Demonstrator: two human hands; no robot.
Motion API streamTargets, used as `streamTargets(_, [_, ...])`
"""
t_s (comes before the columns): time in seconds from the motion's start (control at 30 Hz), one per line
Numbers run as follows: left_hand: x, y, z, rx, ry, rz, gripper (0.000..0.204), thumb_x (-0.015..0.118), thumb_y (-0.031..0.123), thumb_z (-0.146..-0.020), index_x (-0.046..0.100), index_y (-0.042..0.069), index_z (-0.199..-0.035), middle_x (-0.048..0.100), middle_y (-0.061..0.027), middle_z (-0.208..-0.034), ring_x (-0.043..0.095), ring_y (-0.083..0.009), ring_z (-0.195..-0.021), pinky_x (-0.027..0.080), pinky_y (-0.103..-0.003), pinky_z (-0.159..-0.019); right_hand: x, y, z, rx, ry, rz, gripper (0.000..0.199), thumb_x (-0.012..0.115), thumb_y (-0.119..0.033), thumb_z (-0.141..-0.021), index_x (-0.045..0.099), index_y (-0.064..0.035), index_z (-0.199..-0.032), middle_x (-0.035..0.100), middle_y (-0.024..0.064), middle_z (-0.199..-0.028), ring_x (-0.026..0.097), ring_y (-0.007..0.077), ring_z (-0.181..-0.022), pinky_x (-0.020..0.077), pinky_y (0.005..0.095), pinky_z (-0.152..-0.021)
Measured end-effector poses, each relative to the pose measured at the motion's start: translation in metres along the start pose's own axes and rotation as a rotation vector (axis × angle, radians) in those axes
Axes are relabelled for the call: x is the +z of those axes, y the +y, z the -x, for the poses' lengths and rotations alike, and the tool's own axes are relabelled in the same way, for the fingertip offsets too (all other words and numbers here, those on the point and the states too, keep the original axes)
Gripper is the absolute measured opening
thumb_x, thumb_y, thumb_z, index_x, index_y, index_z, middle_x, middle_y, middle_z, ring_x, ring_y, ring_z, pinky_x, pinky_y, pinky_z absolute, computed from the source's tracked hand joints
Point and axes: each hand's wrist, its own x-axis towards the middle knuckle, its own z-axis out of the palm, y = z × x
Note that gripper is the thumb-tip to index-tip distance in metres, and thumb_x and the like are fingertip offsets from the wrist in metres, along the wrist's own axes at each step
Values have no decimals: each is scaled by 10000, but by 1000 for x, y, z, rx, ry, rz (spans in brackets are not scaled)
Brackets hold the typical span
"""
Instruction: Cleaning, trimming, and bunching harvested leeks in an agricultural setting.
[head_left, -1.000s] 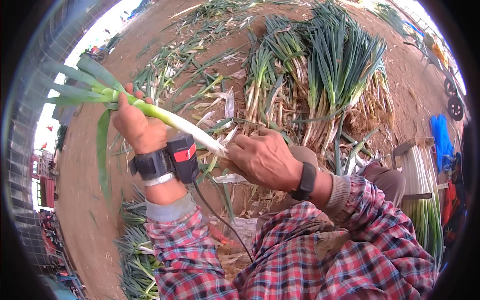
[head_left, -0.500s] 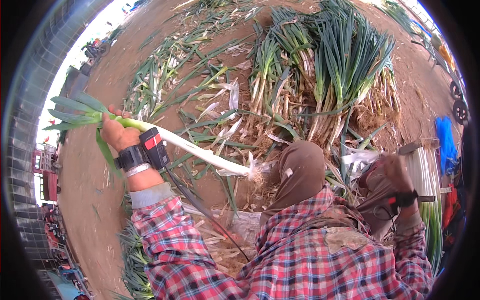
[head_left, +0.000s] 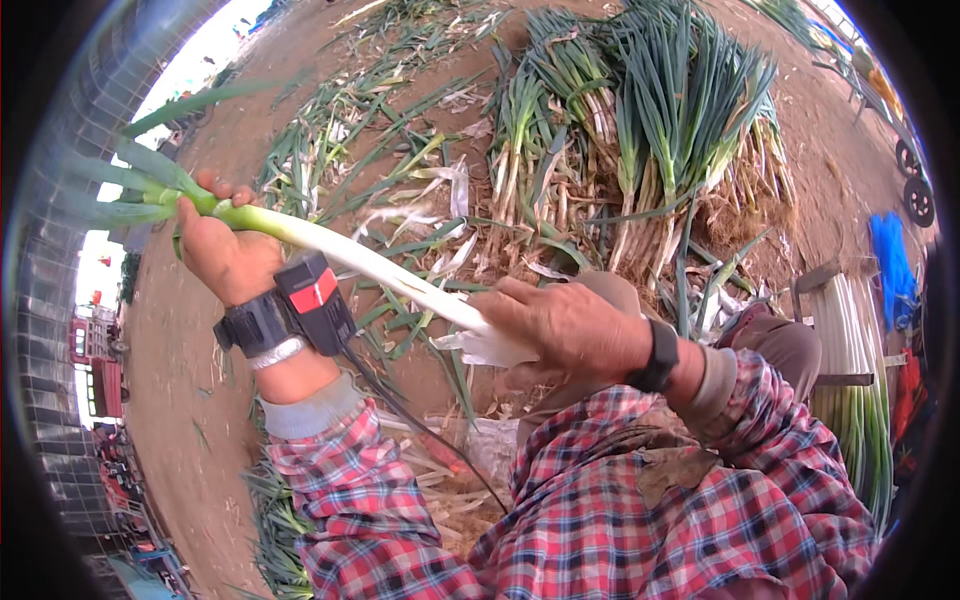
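A long green onion (head_left: 370,262) lies slantwise in front of me, its green leaves at the upper left and its white shaft running down to the right. My left hand (head_left: 228,252) is closed round it just below where the leaves fan out. At the other end my right hand (head_left: 580,332) has its fingers closed over the root end and hides the roots. A pale, blurred strip of outer skin (head_left: 498,348) hangs beneath the right fingers.
Bundled green onions (head_left: 690,110) stand beyond my knees, roots toward me. Stripped leaves (head_left: 400,190) litter the dirt floor. At my right, whitened onions (head_left: 845,340) lie in a rack beside a blue bag (head_left: 892,262). More green onions (head_left: 282,530) lie by my left elbow.
My right hand has come from beside my right knee leftward to the onion's root end and closed on it. The left hand still holds the onion, slightly further left and higher.
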Motion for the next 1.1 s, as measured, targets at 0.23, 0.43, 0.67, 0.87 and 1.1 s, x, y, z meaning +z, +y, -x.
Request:
streamTargets(0.23, [-27,-30,-26,33,348,-301,207,476,198,-978,526,-3,-973,506,-73,-809,496,-186,-643,436,-323,-541,22,7,16,-85,200,411,229,630,-317,-881,556,-101,-886,531,56,-748,602,221,-639,471,381,-585])
streamTargets(0.43, [-74,-19,-55,-102,208,-107,327,397,297,-1027,506,-5,-971,419,-48,-731,427,-148,-585,386,-283,-516,0,96,79,387,188,514,139,591,-66,-835,620,-66,-971,601,94,-789,626,244,-689,515,373,-595])
streamTargets(0.67, [-79,-11,-36,-307,-279,633,431,505,395,-986,519,-24,-1089,422,13,-694,407,-96,-534,385,-260,-516,12,22,19,90,67,-527,462,619,-356,-937,533,-17,-1239,642,171,-982,641,269,-853,502,391,-719])
streamTargets(0.87, [-40,0,8,-526,-186,614,488,645,347,-917,496,-20,-1202,440,10,-744,426,-87,-589,408,-265,-548,49,12,9,35,477,-135,190,625,-223,-896,546,-64,-962,528,83,-796,573,292,-720,476,408,-631])
streamTargets(1.1, [-43,-30,48,-318,-101,368,297,657,265,-923,499,37,-1029,403,27,-715,402,-87,-558,363,-258,-526,61,25,22,5,509,172,172,646,-219,-846,569,-105,-949,531,48,-868,565,232,-841,473,366,-718])
